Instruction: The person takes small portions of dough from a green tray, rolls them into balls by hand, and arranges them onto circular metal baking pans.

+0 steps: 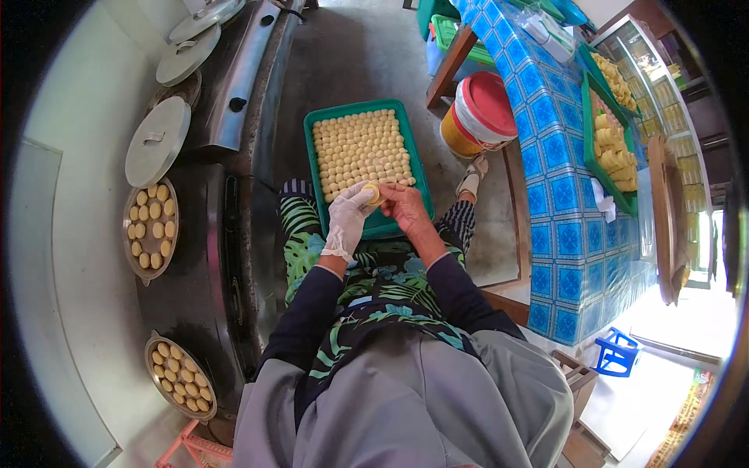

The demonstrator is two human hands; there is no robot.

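My left hand (349, 218), in a thin whitish glove, pinches a small flattened round of yellow dough (374, 195). At its right edge, the bare fingers of my right hand (407, 209) close on the same piece. Both hands are above the near part of a green rectangular tray (310, 142) between my legs. Rows of small pale dough balls (363, 148) fill much of that tray, and its near end shows bare green behind my hands. My fingers partly hide the dough round.
Left, a dark stove top (191, 265) carries two pans (148, 273) of dough rounds; metal lids (158, 142) lean behind. A red-lidded bucket (485, 109) stands ahead right. Right, a blue-clothed table (558, 234) bears green trays (591, 152) of yellow pieces. A blue stool (617, 352) is lower right.
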